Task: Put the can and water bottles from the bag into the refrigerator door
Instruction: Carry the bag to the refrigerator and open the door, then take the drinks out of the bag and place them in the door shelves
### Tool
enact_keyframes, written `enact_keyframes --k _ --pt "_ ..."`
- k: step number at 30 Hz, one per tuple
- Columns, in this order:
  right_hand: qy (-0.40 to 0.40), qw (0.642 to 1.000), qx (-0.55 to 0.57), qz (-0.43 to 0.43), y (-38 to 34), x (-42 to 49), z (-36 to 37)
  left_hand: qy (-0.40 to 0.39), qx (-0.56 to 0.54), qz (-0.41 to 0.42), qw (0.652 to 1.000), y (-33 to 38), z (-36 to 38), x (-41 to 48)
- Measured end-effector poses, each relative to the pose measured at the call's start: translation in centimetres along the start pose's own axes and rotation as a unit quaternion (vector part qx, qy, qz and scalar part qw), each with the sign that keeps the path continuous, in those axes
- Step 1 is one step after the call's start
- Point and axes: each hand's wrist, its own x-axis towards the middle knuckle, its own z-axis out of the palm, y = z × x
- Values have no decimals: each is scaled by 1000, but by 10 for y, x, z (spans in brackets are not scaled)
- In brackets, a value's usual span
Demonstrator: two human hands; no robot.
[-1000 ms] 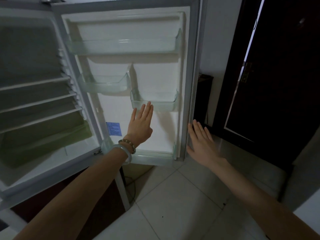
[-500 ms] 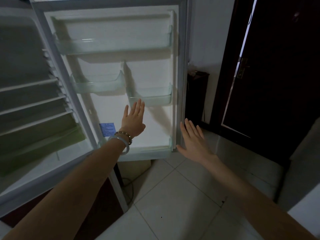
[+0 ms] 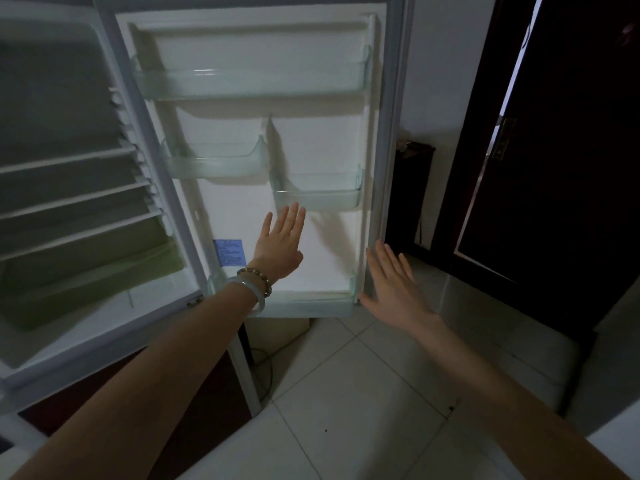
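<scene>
Currently: fridge door point(image 3: 311, 147) wide open, bins bare | left hand point(image 3: 280, 244) flat, empty, near inner panel | right hand point(image 3: 394, 285) spread, empty, at door edge | can, bottles, bag out of frame | risk: door swinging shut unheld | dim, fridge interior murky

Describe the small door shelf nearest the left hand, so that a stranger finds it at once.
Start at the open refrigerator door. Under its full-width top shelf hang two small clear bins. The right-hand bin sits lower than its neighbour, just above the left hand.
</scene>
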Motion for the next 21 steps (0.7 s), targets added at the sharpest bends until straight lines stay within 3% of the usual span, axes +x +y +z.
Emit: enact_keyframes --k 9,14,21 --pt "-2 994 10 -110 -59 4 31 46 -81 32 995 -33 23 -122" --pt "-46 974 39 -220 -131 3 78 19 -94 -85 992 -65 41 -233" --pt "-96 912 115 -383 -263 -24 127 -49 -108 -279 953 -92 50 -390"
